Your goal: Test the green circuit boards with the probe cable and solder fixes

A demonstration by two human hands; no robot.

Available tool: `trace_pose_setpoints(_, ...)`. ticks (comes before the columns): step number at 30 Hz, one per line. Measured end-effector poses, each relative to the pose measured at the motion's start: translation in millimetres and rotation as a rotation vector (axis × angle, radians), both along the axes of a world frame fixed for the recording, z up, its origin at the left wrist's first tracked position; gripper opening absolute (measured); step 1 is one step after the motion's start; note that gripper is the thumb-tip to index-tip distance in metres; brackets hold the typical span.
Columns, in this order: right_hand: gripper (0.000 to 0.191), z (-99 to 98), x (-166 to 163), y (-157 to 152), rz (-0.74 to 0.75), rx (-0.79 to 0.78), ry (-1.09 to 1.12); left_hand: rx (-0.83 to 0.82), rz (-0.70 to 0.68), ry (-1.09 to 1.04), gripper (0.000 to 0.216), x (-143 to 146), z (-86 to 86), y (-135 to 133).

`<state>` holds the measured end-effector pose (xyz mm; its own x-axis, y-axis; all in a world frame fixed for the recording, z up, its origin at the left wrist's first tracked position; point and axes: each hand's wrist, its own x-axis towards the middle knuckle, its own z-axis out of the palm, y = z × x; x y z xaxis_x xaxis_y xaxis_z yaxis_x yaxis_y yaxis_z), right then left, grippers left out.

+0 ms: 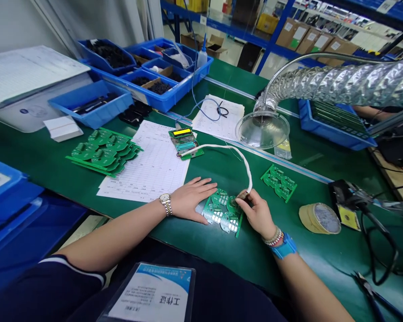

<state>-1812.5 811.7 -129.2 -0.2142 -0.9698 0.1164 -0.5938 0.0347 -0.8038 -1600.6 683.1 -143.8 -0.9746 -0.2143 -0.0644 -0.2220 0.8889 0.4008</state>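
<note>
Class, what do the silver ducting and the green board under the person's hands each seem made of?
The flexible duct looks like aluminium foil: shiny, crinkled, ribbed. The circuit board looks like glossy green-coated laminate, probably fibreglass, with silvery pads; its core does not show.

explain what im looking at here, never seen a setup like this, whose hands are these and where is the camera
This picture comes from a camera worn on a person's head, looking down at their own bare hands over a green workbench. The left hand lies flat at the edge of a small green circuit board. The right hand pinches the end of a white-sleeved cable right at that board. Nearby are a stack of similar boards, a printed sheet and a small device with a yellow display. A silver flexible duct ends in a clear hood above the bench, and blue bins hold dark parts.
</note>
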Motion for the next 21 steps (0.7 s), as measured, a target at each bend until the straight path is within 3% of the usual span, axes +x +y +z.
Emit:
trace_pose_setpoints(5, 0.013, 7.5, 7.3, 21.6, 0.018, -0.008, -0.090, -0.007, -0.001, -0.017, 0.101, -0.2, -1.4, -1.1)
trace_pose_setpoints(9, 0.013, 2.9, 14.5, 36.8, 0.055, 0.027, -0.130, -0.020, -0.002, -0.017, 0.099, -0.4, -1.8, -1.2)
trace_pose_setpoints(21, 0.009, -3.8, 20.3, 38.8, 0.071, 0.014, -0.085, -0.023, -0.003, -0.018, 0.094, 0.1, -1.3, -1.1)
